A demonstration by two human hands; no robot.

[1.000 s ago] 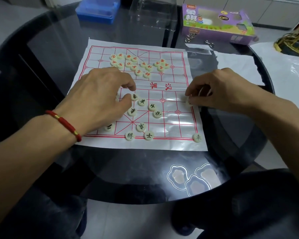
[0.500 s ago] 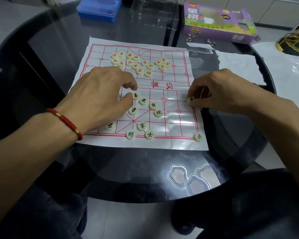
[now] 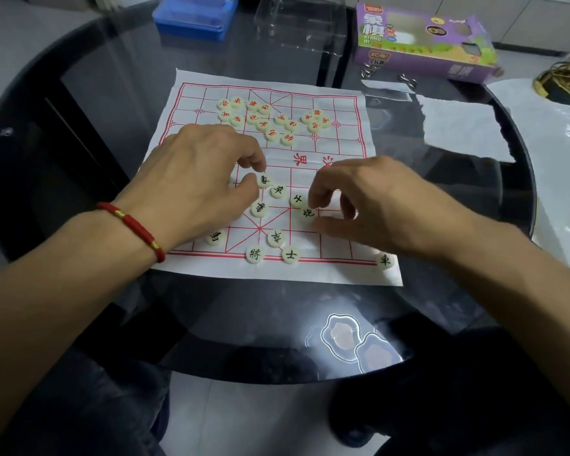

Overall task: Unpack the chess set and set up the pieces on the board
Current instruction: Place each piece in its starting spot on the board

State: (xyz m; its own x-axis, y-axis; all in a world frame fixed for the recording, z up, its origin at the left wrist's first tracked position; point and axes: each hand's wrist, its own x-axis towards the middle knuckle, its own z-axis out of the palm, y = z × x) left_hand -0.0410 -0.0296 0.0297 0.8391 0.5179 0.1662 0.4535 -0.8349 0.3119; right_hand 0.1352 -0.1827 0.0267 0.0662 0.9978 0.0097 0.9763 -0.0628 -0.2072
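Observation:
A white paper board [image 3: 339, 153] with a red grid lies on the round glass table. Several cream discs with red characters [image 3: 272, 121] are clustered on its far half. Cream discs with black characters [image 3: 277, 190] lie scattered on the near half, and one [image 3: 385, 260] sits at the near right corner. My left hand [image 3: 198, 179] hovers over the board's left middle, its curled thumb and forefinger pinching a black-lettered disc [image 3: 263, 181]. My right hand [image 3: 372, 202] is over the centre, thumb and forefinger closing around another black-lettered disc [image 3: 308, 212].
The purple chess box [image 3: 422, 41] lies at the far right, with a clear plastic tray [image 3: 301, 24] and a blue box [image 3: 195, 14] behind the board. White paper [image 3: 458, 130] and plastic wrap [image 3: 560, 166] lie to the right.
My right hand has left the board's right edge and moved left to the central black-lettered discs. My left hand has stayed in place.

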